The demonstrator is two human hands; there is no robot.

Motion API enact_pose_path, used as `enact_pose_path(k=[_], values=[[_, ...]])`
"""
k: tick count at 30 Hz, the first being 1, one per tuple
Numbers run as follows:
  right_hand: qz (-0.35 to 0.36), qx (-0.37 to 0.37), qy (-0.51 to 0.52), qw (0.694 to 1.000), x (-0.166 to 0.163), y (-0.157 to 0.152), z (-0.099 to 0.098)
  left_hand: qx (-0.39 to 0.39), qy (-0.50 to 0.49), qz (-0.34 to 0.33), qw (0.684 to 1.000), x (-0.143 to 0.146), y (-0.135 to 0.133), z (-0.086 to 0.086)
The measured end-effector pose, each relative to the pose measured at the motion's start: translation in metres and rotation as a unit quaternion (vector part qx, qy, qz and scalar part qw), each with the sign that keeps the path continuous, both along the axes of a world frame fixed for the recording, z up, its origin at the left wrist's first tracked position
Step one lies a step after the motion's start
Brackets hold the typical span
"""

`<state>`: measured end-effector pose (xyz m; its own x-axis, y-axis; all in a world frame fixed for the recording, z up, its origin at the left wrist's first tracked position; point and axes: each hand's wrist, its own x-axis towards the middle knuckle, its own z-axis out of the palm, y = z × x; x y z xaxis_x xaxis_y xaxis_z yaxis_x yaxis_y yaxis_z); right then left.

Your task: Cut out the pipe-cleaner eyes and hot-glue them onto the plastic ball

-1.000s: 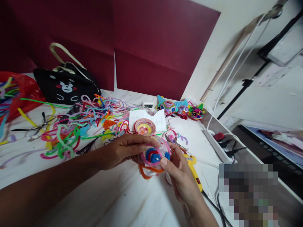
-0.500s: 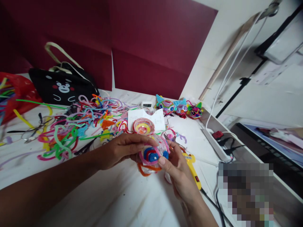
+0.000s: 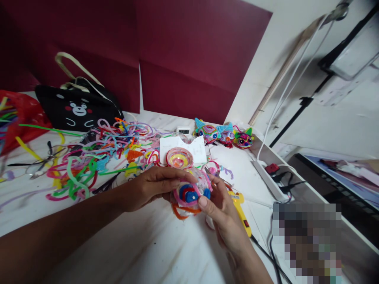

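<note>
Both hands hold a small clear ball wrapped in pipe cleaners [image 3: 191, 193], with pink, red and blue coils on its face and an orange strand below. My left hand [image 3: 152, 185] grips it from the left, thumb along the top. My right hand [image 3: 220, 209] holds it from the right, thumb pressed on the front. Just behind lies a coiled pink and yellow disc [image 3: 179, 157] on a white card [image 3: 195, 148].
A tangle of coloured pipe cleaners [image 3: 97, 154] covers the white table [image 3: 142, 244] to the left, with scissors [image 3: 38, 161] and a black bear bag [image 3: 78, 110]. Three finished pipe-cleaner figures [image 3: 226, 136] stand at the back. A yellow glue gun [image 3: 242, 213] and a power strip [image 3: 268, 179] lie on the right.
The view shifted slightly; the hands and the ball stay almost still, with only small finger adjustments.
</note>
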<state>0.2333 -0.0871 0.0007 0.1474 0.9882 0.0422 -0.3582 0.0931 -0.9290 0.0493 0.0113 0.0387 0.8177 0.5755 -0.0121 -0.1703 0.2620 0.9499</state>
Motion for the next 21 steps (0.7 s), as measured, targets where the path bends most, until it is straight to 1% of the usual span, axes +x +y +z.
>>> enact_pose_path(k=[8, 13, 16, 21], values=[[-0.010, -0.004, 0.009, 1.000, -0.0005, 0.0013, -0.0001, 0.009, -0.001, 0.002, 1.000, 0.0004, -0.0013, -0.0012], [-0.015, -0.006, 0.011, 1.000, -0.0006, 0.0016, 0.0008, 0.020, 0.003, -0.016, 1.000, 0.0000, 0.0006, -0.0001], [-0.024, -0.007, -0.005, 1.000, 0.0002, 0.0012, -0.0001, 0.028, 0.003, -0.018, 0.999, -0.0006, 0.0009, -0.0001], [-0.031, 0.003, -0.056, 0.998, 0.0004, 0.0001, -0.0007, 0.036, 0.007, 0.009, 0.999, -0.0017, 0.0006, -0.0009]])
